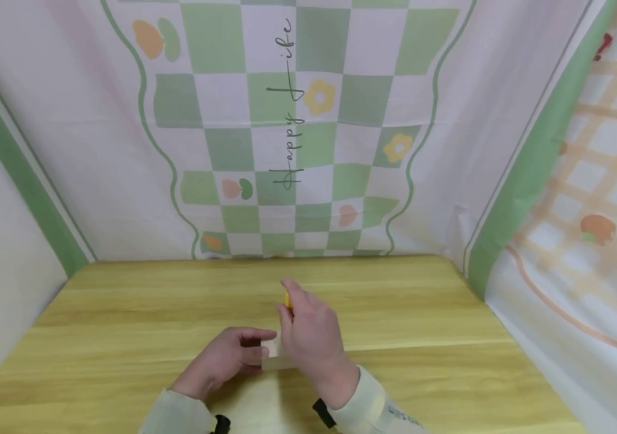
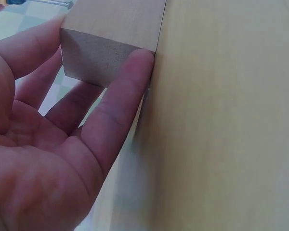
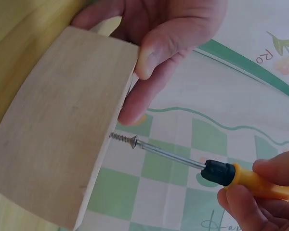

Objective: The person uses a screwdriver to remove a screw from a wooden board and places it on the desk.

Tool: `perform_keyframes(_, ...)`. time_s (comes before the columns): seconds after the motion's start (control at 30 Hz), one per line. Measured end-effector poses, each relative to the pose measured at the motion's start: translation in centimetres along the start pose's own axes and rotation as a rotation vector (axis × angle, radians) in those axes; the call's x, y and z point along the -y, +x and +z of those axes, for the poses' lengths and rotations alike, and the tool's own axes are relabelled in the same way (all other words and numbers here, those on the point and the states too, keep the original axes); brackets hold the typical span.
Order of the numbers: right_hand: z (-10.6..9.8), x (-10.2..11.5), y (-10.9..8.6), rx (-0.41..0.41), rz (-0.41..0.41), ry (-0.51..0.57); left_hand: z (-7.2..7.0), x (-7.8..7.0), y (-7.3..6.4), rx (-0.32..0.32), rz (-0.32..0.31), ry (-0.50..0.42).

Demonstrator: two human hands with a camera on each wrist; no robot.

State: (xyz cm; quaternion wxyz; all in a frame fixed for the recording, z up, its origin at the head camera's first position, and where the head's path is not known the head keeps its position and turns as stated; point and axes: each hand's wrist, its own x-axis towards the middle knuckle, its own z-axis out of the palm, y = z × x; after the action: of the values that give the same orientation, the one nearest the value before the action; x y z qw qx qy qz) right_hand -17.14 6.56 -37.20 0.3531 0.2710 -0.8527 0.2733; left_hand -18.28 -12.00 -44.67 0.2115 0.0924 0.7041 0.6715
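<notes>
A pale wooden block (image 3: pixel 58 125) rests on the wooden table in front of me. My left hand (image 1: pixel 227 358) grips its left end between thumb and fingers, as the left wrist view also shows with the block (image 2: pixel 113 21) at the top. Part-way into one face of the block stands a threaded screw (image 3: pixel 121 138). In my right hand (image 1: pixel 314 334) is a screwdriver (image 3: pixel 250 182) with a yellow and black handle. Its metal shaft reaches the screw head, in line with the screw. From the head view, the right hand hides most of the screwdriver and part of the block.
The wood-grain table (image 1: pixel 406 313) spreads around both hands. Behind it hangs a green and white checked cloth (image 1: pixel 270 144) with lettering. Another cloth with an orange check (image 1: pixel 596 181) hangs at the right.
</notes>
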Motion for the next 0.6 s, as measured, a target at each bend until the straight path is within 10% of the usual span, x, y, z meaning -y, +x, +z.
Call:
perform_keyframes(0.23, -1.1, -0.5, 0.7, 0.157, 0.016, 0.085, -0.1, -0.1, -0.1, 0.016, -0.004, -0.006)
perform_keyframes(0.6, -2.8, -5.0, 2.6, 0.59, 0.024, 0.529, -0.1, -0.2, -0.2, 0.021, -0.008, 0.002)
